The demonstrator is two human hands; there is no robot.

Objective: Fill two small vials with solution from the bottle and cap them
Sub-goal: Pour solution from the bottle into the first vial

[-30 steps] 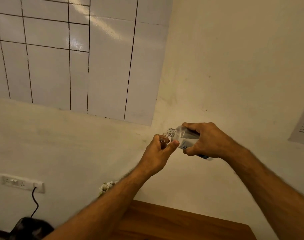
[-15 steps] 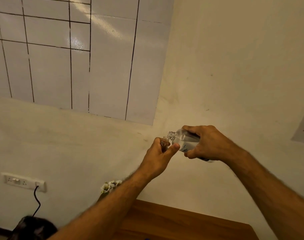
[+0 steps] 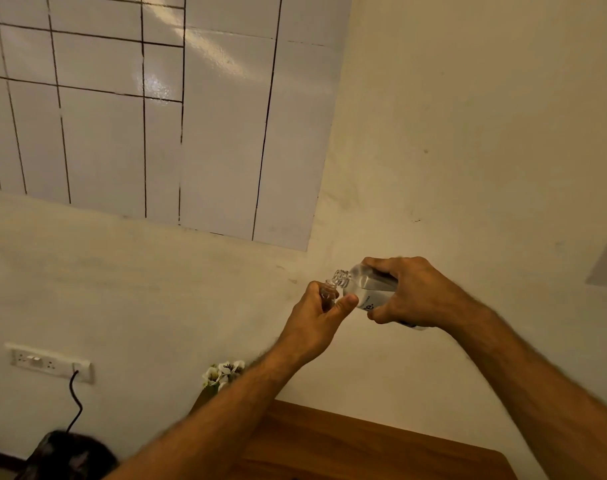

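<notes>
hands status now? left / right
Left hand: grips the small vial, upright.
Right hand: grips the clear bottle, tipped, mouth at the vial's.

Vial (image 3: pixel 328 293) in left hand (image 3: pixel 316 320); bottle (image 3: pixel 366 289) in right hand (image 3: pixel 413 292), mouth above vial's. Below hands: table (image 3: pixel 364 448). Lower left: flowers (image 3: pixel 224 373), socket (image 3: pixel 49 362), cable (image 3: pixel 75 400).

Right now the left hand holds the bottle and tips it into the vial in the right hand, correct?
No, the hands are swapped. In the head view the right hand holds the bottle and tips it into the vial in the left hand.
</notes>
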